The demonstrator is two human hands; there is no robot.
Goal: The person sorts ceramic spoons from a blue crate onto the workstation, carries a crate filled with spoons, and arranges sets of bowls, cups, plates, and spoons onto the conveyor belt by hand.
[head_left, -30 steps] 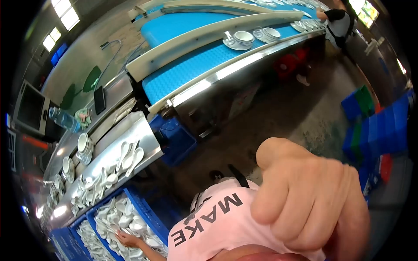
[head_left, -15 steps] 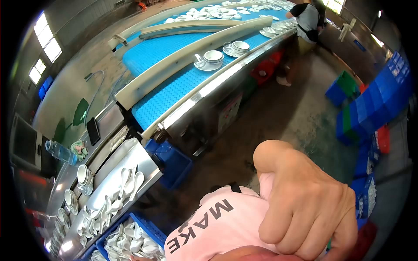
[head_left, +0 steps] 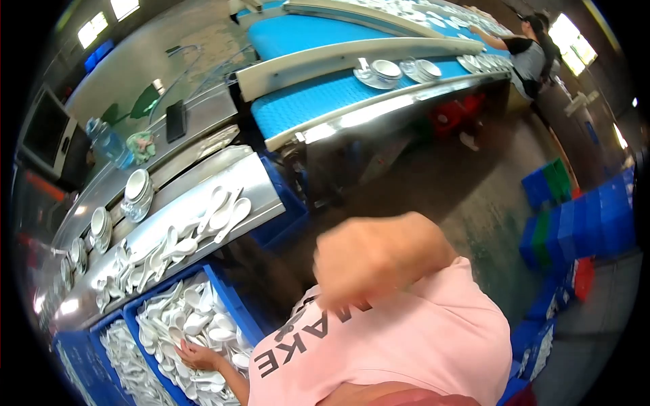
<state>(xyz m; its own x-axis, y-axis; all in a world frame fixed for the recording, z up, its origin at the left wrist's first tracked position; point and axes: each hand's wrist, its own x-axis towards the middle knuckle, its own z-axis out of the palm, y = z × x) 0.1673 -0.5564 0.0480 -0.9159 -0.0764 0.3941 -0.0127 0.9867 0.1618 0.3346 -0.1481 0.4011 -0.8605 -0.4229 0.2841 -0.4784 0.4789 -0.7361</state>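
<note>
My left hand (head_left: 198, 355) reaches into a blue crate (head_left: 233, 304) heaped with white spoons (head_left: 196, 321). Its fingers are apart and touch the spoons; the fingertips are partly hidden. In front of my chest is my right hand (head_left: 372, 260), blurred by motion. Its fingers look curled in, and whatever is inside them is hidden. More white spoons (head_left: 227, 213) lie along the metal counter (head_left: 261, 183). Stacked white cups (head_left: 137, 186) stand behind these spoons.
A blue conveyor belt (head_left: 305, 111) carries cups on saucers (head_left: 384, 73). Beside it, farther off, stands a co-worker (head_left: 531, 61). A water bottle (head_left: 108, 142) and phone (head_left: 176, 120) lie on the counter's back part. Blue crates (head_left: 586, 223) are stacked at right.
My right hand has moved left and up, across my chest. My left hand has come into clear view at the spoon crate. The camera view has shifted, showing more of the crates.
</note>
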